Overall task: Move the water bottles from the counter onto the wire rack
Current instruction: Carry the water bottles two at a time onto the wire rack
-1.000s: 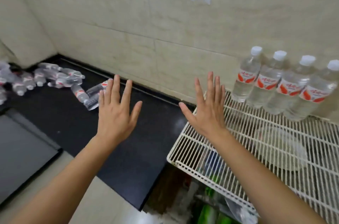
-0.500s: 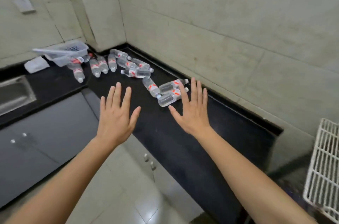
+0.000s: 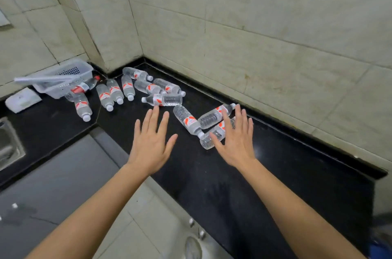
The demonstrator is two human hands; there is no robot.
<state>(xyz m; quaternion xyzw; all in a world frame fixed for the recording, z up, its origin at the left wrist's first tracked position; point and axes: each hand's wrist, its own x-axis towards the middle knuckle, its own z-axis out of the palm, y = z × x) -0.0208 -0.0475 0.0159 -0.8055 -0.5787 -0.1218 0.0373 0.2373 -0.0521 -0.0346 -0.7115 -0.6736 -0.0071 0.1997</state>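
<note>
head view: left hand [image 3: 151,144] and right hand [image 3: 235,140] both held out flat over the counter [image 3: 275,174], palms down, fingers spread, gripping nothing. water bottles [image 3: 148,87] lie on their sides on the black counter, most bunched toward the wall corner. three lie nearer: one bottle [image 3: 187,119] between the hands, two partly behind the right fingers; contact there cannot be told. white basket [image 3: 63,76] at far left, a red-capped bottle [image 3: 84,87] against it. sink [image 3: 8,144] at left edge.
</note>
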